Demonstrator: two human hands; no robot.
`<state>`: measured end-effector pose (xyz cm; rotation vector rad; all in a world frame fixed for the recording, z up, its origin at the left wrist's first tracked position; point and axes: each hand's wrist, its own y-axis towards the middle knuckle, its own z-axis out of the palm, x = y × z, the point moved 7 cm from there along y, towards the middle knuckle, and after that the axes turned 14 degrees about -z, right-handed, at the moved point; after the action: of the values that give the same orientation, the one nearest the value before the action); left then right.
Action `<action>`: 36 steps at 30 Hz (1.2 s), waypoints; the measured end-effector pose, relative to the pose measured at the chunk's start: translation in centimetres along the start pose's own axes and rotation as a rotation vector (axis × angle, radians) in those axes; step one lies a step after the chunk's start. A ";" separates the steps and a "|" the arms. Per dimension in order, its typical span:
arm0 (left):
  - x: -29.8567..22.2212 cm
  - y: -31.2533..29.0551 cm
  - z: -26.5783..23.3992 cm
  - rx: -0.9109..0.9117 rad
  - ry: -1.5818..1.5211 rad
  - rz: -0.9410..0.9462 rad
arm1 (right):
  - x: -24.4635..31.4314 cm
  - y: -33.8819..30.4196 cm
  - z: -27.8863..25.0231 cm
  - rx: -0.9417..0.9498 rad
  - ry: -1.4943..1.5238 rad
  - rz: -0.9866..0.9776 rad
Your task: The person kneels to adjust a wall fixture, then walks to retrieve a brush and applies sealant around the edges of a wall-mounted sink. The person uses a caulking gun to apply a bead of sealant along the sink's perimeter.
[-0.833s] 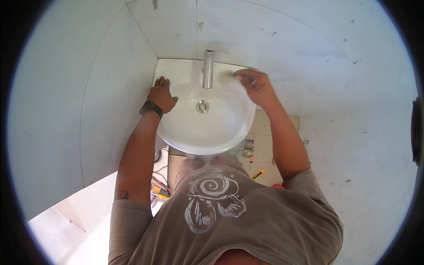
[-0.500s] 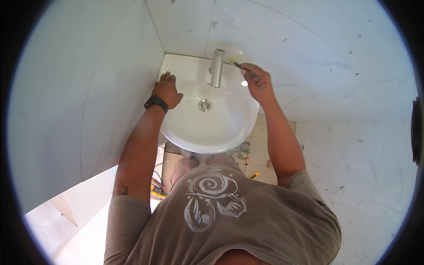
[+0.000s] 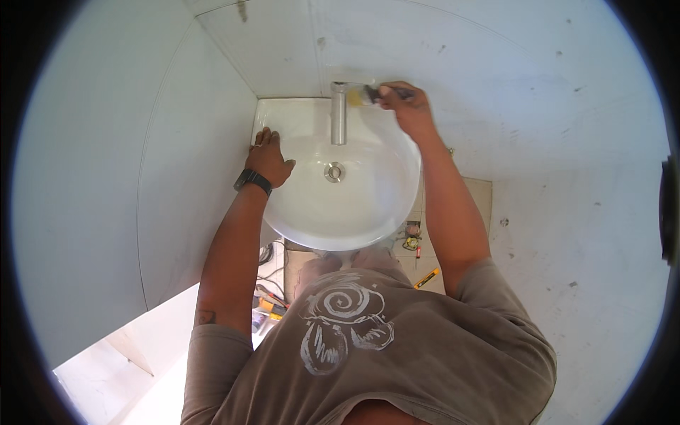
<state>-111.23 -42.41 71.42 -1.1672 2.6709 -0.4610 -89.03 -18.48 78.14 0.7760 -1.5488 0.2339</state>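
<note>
A dark brush point(image 3: 370, 94) with blurred, yellowish bristles was observed at upper centre of frame, beside the faucet point(image 3: 339, 119), clamped in the right hand point(image 3: 409, 110), left hand point(image 3: 268, 161) flat on the white basin point(image 3: 312, 216)

On the sink point(image 3: 336, 219), the faucet point(image 3: 339, 120) stands behind the drain point(image 3: 334, 172), between the left hand point(image 3: 270, 159) and the brush point(image 3: 370, 95).

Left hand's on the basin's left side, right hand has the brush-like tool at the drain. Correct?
Not at the drain: the head view shows the right hand holding the brush-like tool beside the faucet. The left hand is on the left side of the basin, as you said.
</note>
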 end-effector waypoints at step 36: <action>1.1 -1.7 -0.2 -0.095 -0.185 0.034 | 5.3 5.0 21.3 0.722 -1.133 -0.162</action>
<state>-110.86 -44.23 72.20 -1.1274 2.5726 -0.2116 -108.75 -28.80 81.32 1.7934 -2.4738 0.2463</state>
